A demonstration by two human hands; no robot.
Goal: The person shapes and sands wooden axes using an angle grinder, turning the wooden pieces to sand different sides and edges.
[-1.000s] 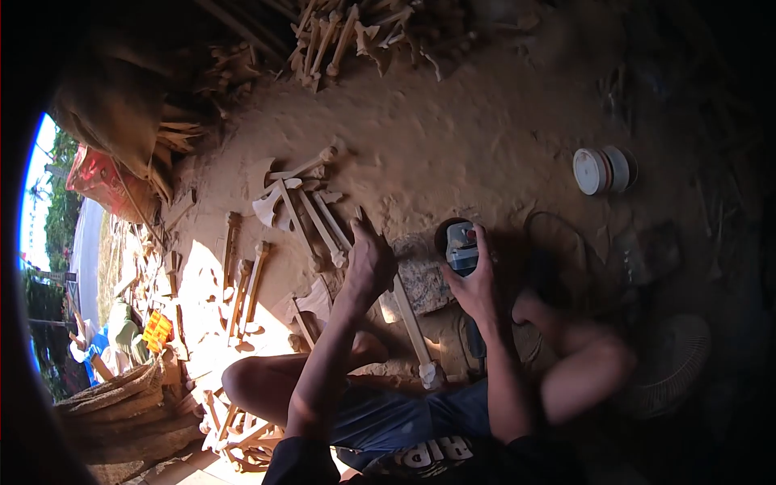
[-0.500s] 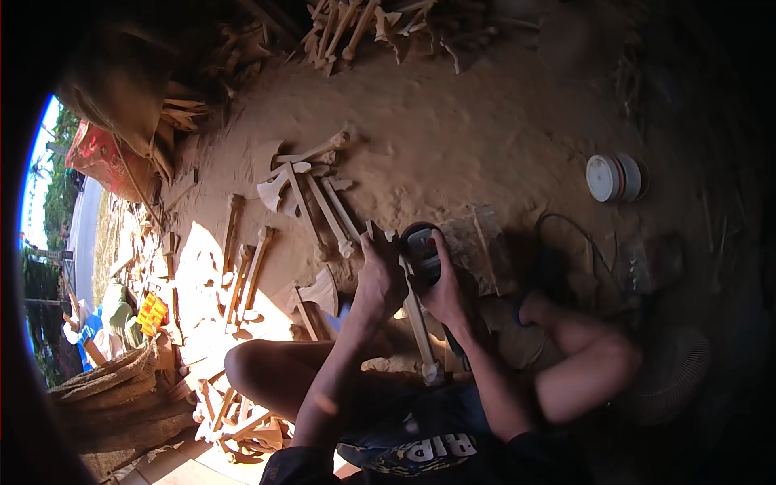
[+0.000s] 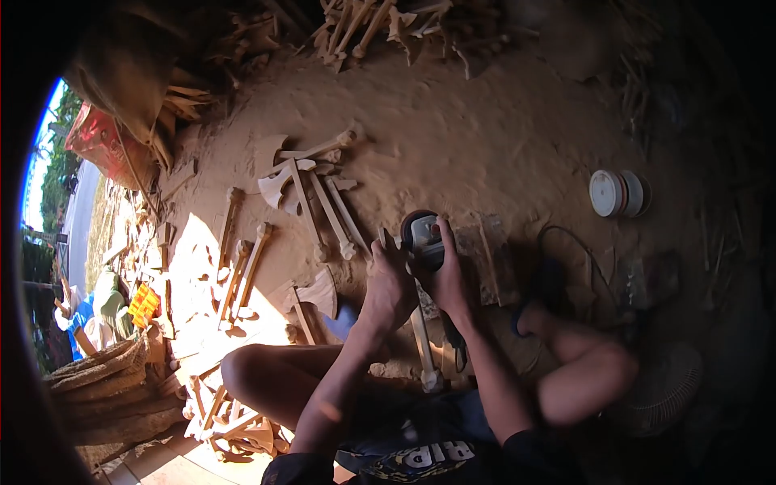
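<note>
My right hand (image 3: pixel 449 279) is wrapped round a grey angle grinder (image 3: pixel 426 237) with a dark round disc, its body running down toward my lap. Beside it, my left hand (image 3: pixel 390 287) grips a long pale wooden piece (image 3: pixel 423 343), whose knobbed end points down at my shorts. The piece's upper end lies close against the grinder's disc; whether they touch I cannot tell. Left of my hands, several carved wooden pieces (image 3: pixel 327 212) lie crossed on the dusty ground. A flat axe-shaped piece (image 3: pixel 318 293) rests near my left knee.
A stone block (image 3: pixel 501 259) lies right of the grinder, near a looping cable (image 3: pixel 574 234). A white round container (image 3: pixel 608 193) is farther right. More carved pieces (image 3: pixel 352 28) are heaped at the top, and others (image 3: pixel 234 420) at lower left. A red sack (image 3: pixel 101 145) is upper left.
The grinder in my right hand has moved left, from over the stone block to the wooden piece by my left hand. The view has also shifted slightly.
</note>
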